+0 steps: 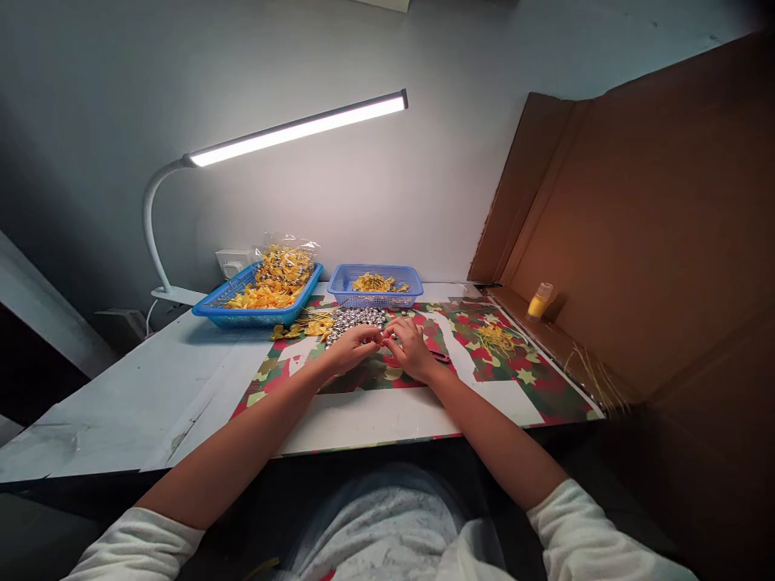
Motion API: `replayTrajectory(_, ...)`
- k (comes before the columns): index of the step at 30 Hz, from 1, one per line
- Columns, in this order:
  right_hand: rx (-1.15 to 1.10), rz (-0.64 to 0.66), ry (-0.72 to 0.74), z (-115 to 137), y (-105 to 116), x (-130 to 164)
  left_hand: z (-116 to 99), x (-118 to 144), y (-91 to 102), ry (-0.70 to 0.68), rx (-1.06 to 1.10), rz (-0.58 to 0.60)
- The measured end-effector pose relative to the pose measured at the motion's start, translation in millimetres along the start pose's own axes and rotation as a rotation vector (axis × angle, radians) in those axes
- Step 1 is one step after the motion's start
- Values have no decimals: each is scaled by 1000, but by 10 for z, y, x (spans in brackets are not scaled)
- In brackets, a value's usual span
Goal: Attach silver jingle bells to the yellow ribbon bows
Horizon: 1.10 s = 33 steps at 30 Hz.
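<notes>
1. Meeting closely in the head view, left hand (354,349) and right hand (410,347) curl their fingers; whether they clamp anything, I cannot tell.
2. Silver beads (362,317) lie heaped just beyond; a brushing knuckle could scatter them across the patterned sheet (345,383).

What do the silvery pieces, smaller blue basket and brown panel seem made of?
Silvery pieces: glossy, with bright glints; metal or coated plastic, unclear which.
Smaller blue basket: probably smooth molded plastic, given perforated walls.
Brown panel: likely matte cardboard, with fold lines.
</notes>
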State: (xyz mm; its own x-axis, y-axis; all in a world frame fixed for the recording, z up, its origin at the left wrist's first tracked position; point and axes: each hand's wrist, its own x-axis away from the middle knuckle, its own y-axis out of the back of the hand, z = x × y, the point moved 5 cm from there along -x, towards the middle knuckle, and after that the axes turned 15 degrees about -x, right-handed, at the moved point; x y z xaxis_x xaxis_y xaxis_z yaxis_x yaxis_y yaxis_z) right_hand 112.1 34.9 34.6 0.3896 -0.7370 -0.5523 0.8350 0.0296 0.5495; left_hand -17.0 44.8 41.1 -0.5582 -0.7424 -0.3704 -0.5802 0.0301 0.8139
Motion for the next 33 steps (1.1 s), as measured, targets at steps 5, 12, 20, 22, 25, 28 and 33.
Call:
replayTrajectory(5,-55,-7,-7,-17,-17,-1,-19,7,-13,21,146,57)
replayTrajectory(12,-146,-78,-9,-34,-14,-1,64,11,-80,181,388,117)
replayTrajectory(20,-164,-137,11,39,38,16,116,34,-49,289,450,72)
replayTrajectory(22,-164,-134,8,70,52,22,111,43,-33,311,446,66)
replayTrajectory(25,-162,-136,4,94,68,25,120,41,-24,322,440,59)
replayTrajectory(28,-231,-187,-20,69,90,24,152,26,-32,303,465,50)
replayTrajectory(33,-412,-179,-180,-51,35,17,206,11,-40,285,453,32)
